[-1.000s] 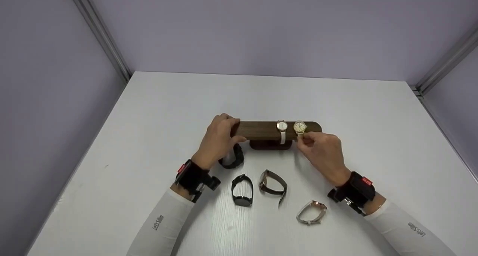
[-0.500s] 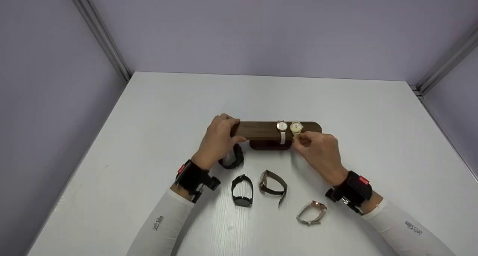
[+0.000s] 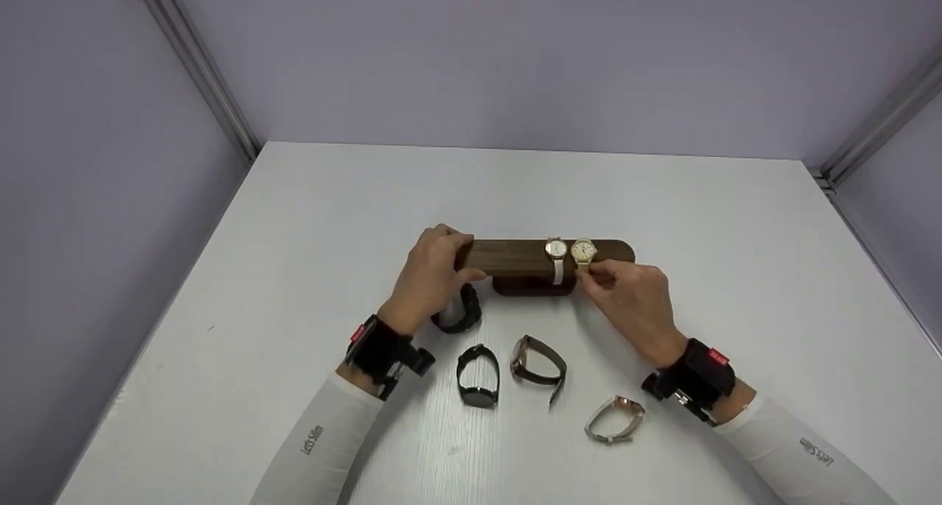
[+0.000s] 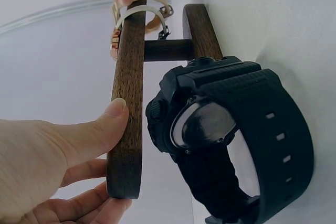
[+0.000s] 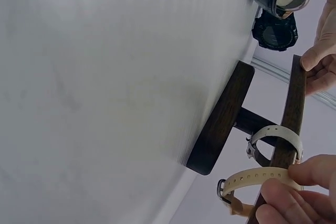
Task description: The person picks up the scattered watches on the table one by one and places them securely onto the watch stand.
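Observation:
A dark wooden watch stand (image 3: 515, 257) stands mid-table, its bar (image 4: 128, 103) raised on a post over an oval base (image 5: 223, 119). My left hand (image 3: 462, 259) grips the bar's left end, thumb (image 4: 105, 129) on its near face. Two watches hang on the right half of the bar: a white-strap watch (image 3: 556, 252) and, touching it on the right, a gold watch (image 3: 583, 251). My right hand (image 3: 593, 269) pinches the gold watch's beige strap (image 5: 257, 177) just under the bar.
A chunky black watch (image 3: 458, 312) lies beside the left wrist, close to the stand (image 4: 231, 135). Nearer me on the white table (image 3: 294, 218) lie a slim black watch (image 3: 477, 376), a brown-strap watch (image 3: 537, 358) and a rose-gold watch (image 3: 617, 417). Lilac walls enclose three sides.
My right hand slid the gold watch a little leftward along the bar, up against the white-strap watch. The left hand and the loose watches stayed put.

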